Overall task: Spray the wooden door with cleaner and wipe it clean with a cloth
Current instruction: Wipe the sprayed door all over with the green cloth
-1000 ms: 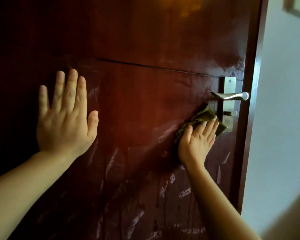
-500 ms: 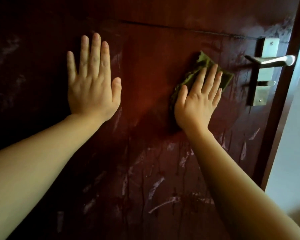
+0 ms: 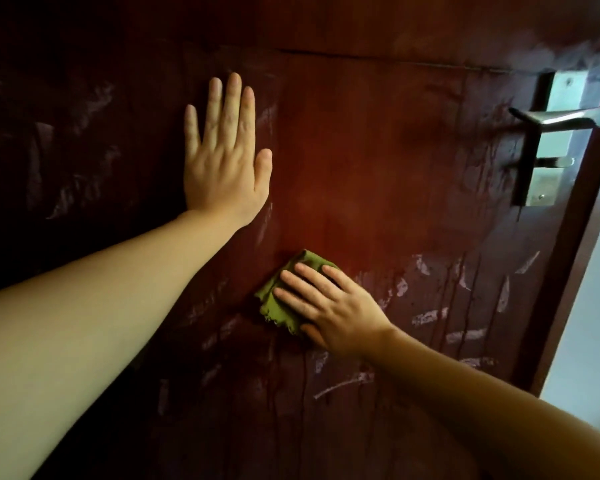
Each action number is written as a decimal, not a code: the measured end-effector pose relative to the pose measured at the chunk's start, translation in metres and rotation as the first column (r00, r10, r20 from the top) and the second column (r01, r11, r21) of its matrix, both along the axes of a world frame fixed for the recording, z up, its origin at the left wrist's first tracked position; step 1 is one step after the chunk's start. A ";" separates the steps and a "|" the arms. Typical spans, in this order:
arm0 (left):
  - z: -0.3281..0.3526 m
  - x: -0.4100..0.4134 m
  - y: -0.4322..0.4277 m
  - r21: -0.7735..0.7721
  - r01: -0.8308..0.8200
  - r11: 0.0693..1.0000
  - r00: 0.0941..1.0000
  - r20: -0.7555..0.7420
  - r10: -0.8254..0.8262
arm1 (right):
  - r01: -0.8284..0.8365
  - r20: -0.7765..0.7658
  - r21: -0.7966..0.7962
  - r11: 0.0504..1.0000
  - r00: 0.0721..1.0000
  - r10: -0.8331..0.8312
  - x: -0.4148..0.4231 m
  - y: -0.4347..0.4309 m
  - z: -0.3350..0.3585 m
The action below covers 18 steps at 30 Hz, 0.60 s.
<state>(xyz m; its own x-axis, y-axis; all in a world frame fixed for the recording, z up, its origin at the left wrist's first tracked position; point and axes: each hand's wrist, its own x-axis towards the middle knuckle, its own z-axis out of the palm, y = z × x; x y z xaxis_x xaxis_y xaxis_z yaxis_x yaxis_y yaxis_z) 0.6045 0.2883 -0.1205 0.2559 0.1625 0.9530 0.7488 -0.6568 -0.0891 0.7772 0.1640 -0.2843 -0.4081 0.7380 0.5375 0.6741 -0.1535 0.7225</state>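
Note:
The dark red-brown wooden door (image 3: 378, 161) fills the view, with whitish cleaner streaks and drip lines across its lower half. My left hand (image 3: 224, 157) lies flat against the door, fingers pointing up, holding nothing. Lower and to the right, my right hand (image 3: 329, 310) presses a folded green cloth (image 3: 278, 303) against the door, fingers spread over it and pointing up-left. Part of the cloth is hidden under the palm. No spray bottle is in view.
A silver lever handle (image 3: 565, 117) on a metal plate (image 3: 555, 157) sits at the door's right edge. Beyond the edge is a pale wall (image 3: 593, 306). A horizontal groove (image 3: 395, 60) crosses the door above the hands.
My right hand has slid the cloth from beside the handle down and to the left across the door. My left hand has stayed flat on the door. The view has shifted.

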 end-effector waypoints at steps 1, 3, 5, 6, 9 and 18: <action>0.000 0.001 0.000 -0.005 0.003 1.000 1.000 -0.010 -0.003 | -0.002 -0.033 0.046 0.999 0.999 0.003 0.002 -0.001 0.019; 0.001 0.001 -0.002 -0.026 0.006 1.000 1.000 -0.029 -0.007 | 0.044 -0.237 0.260 0.965 0.971 0.020 0.002 -0.002 0.064; 0.002 0.001 -0.006 -0.055 0.024 0.998 0.999 -0.026 -0.026 | 0.191 -0.483 0.423 0.886 0.874 0.042 0.000 -0.005 0.102; 0.002 0.001 -0.009 -0.075 0.044 0.996 0.999 -0.014 -0.045 | 0.259 -0.563 0.455 0.852 0.825 0.050 -0.002 -0.004 0.112; 0.000 0.001 -0.026 -0.093 0.132 0.987 0.991 0.032 -0.129 | 0.295 -0.604 0.430 0.853 0.797 0.029 -0.011 0.000 0.102; -0.048 0.051 -0.052 -0.074 0.185 0.980 0.977 -0.093 -0.191 | 0.131 -0.363 0.220 0.967 0.931 -0.043 0.029 -0.026 -0.001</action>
<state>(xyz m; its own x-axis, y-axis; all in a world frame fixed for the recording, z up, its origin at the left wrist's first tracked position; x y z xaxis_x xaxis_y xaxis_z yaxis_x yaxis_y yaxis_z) 0.6558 0.2367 -0.1681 0.3801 0.1633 0.9104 0.6011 -0.7917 -0.1090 0.8062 0.1377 -0.2857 -0.1001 0.5955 0.7971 0.8538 -0.3599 0.3762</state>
